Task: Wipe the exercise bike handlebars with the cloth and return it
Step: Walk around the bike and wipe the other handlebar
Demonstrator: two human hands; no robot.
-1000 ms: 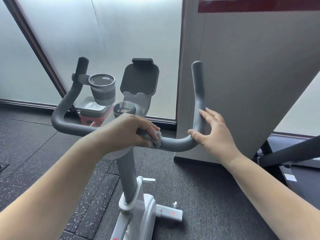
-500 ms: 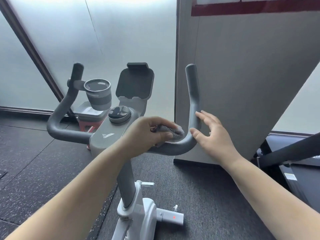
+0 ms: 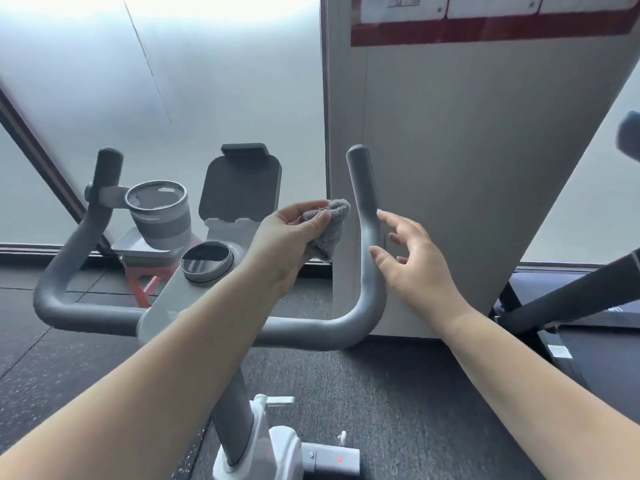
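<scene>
Cup holder (image 3: 160, 216) clipped on left bar of handlebars (image 3: 311, 329). Left hand (image 3: 284, 244) pinches grey cloth (image 3: 327, 230) in fingertips, lifted just beside right upright bar. Right hand (image 3: 415, 258), fingers spread, thumb touching that bar.

Gym room — exercise bike (image 3: 242, 341) on speckled rubber floor tiles (image 3: 52, 358), treadmill (image 3: 571, 327) alongside, frosted glass wall (image 3: 207, 98).

Both bare forearms are stretched forward from the lower corners of the view. The left hand (image 3: 287, 237) is raised, and a grey cloth (image 3: 327, 226) is pinched between its thumb and fingertips. The right hand (image 3: 415, 261) is held open, fingers loosely spread and slightly curled, palm turned to the left.
</scene>
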